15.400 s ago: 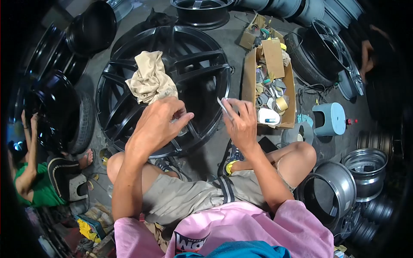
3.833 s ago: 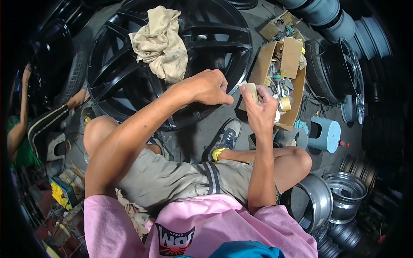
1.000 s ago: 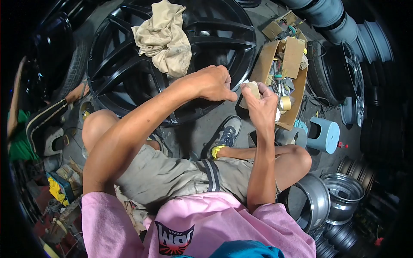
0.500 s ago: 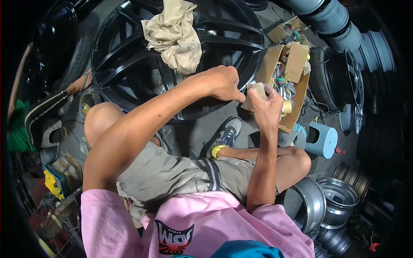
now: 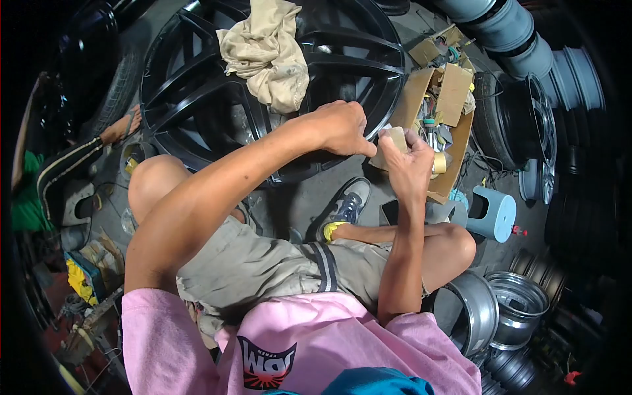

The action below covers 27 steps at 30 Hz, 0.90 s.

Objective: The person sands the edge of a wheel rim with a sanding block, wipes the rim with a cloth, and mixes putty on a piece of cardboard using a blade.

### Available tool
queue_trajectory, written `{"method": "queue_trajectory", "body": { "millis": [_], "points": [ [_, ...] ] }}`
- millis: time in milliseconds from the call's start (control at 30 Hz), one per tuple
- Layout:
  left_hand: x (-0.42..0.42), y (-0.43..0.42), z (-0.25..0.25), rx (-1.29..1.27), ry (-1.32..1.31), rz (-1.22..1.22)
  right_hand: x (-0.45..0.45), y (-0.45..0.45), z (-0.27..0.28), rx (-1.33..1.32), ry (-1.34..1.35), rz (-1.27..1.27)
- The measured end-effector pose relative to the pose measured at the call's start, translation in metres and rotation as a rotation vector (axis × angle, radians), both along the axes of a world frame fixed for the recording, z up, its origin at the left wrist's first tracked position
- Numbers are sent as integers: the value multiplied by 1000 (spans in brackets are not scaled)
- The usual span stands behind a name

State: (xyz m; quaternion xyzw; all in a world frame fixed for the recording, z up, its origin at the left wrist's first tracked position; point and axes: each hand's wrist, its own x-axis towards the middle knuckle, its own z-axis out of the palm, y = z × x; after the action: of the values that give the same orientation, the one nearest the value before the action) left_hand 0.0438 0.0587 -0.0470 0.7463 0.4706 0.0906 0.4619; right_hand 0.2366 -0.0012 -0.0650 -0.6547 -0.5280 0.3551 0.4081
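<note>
My right hand [image 5: 409,164] pinches a small flat tan piece [image 5: 397,137], perhaps folded sandpaper, between thumb and fingers. Just left of it is my left hand [image 5: 343,128], its fingers curled under and its thumb pointing at the tan piece's lower edge. Whether that thumb touches the piece, or what the curled fingers hold, I cannot tell. Both hands are over the near right rim of a large black multi-spoke wheel [image 5: 342,62]. A crumpled beige cloth [image 5: 266,56] lies across the wheel's spokes and hub.
Right of the wheel stands an open cardboard box [image 5: 451,164] of tools and tape. Beyond it are a light-blue stool [image 5: 497,214] and grey rims [image 5: 520,29]. Silver rims [image 5: 517,299] sit lower right. Another person's foot [image 5: 128,125] is at the left.
Both hands and the tan piece stay almost where they were. At the far left, the other person's arm has shifted slightly.
</note>
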Motion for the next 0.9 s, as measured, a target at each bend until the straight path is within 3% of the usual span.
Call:
{"method": "queue_trajectory", "body": {
  "millis": [167, 267, 367, 467, 900],
  "points": [
    [-6, -8, -5, 145, -65, -15, 0, -5, 3, 19, 133, -8],
    [-15, -11, 7, 163, 54, -118, 1, -1, 3, 5, 135, -21],
    [-28, -19, -16, 597, -20, -113, 4, 5, -14, -2, 133, -41],
    [-37, -22, -23, 735, 85, -232, 2, 1, -10, -74, 99, -29],
    [-31, -21, -22, 653, 126, -161, -5, -3, -16, -108, 249, -91]
  ]
}}
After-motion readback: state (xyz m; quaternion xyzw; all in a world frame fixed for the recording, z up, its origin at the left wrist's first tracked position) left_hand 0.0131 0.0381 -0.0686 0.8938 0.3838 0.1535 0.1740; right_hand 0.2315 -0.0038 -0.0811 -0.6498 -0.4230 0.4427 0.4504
